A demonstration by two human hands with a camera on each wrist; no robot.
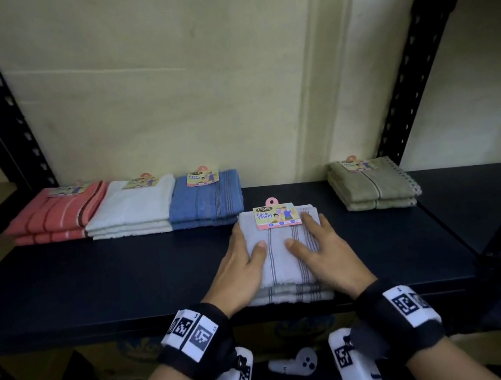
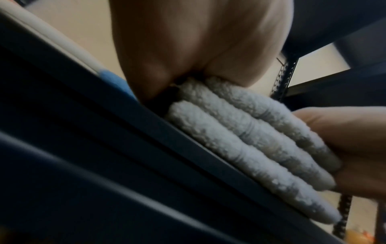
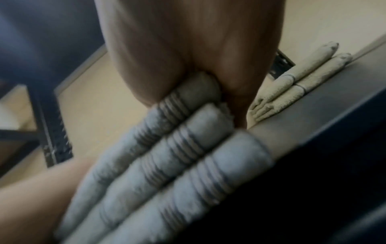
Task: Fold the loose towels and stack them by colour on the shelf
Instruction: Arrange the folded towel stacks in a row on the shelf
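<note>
Grey striped towels [image 1: 282,250]; coral [image 1: 54,216], white [image 1: 132,206], blue [image 1: 204,197], olive stacks [image 1: 374,185].

grey striped towels [image 1: 282,257]: folded stack of three, pink "Face Towel" tag on top, at shelf [image 1: 124,277] front edge | back row, left to right: coral [image 1: 54,216], white [image 1: 136,209], blue [image 1: 206,200] stacks touching; olive stack [image 1: 374,185] well apart, right

Shop storeroom: tagged towels [image 1: 132,206], steel racking [image 1: 413,63]
</note>
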